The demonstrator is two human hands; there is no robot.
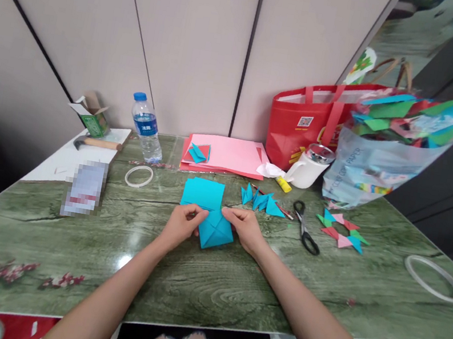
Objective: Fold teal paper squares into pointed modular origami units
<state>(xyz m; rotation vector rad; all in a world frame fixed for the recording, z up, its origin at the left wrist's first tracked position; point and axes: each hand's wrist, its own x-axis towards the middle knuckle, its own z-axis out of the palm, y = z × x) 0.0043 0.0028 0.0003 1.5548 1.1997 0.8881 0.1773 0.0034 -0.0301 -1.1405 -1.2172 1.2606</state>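
Note:
A creased blue paper square [216, 232], partly folded with crossing fold lines, lies tilted near the middle of the table. My left hand [183, 223] pinches its upper left edge between thumb and fingers. On the opposite corner, my right hand [246, 229] grips the same paper with thumb and forefinger. Just behind it sits a stack of blue paper squares [203, 192], partly covered by the piece in my hands. To the right of the stack, several small folded blue paper pieces [262, 200] stand in a row.
Scissors [305, 229] and a multicoloured paper ring [342, 230] lie to the right. Behind are pink paper sheets [229, 155], a white mug [309, 167], a red bag [290, 123] and a plastic bag of folded paper [362, 163]. Leftward stand a water bottle [146, 128] and a hammer [98, 143].

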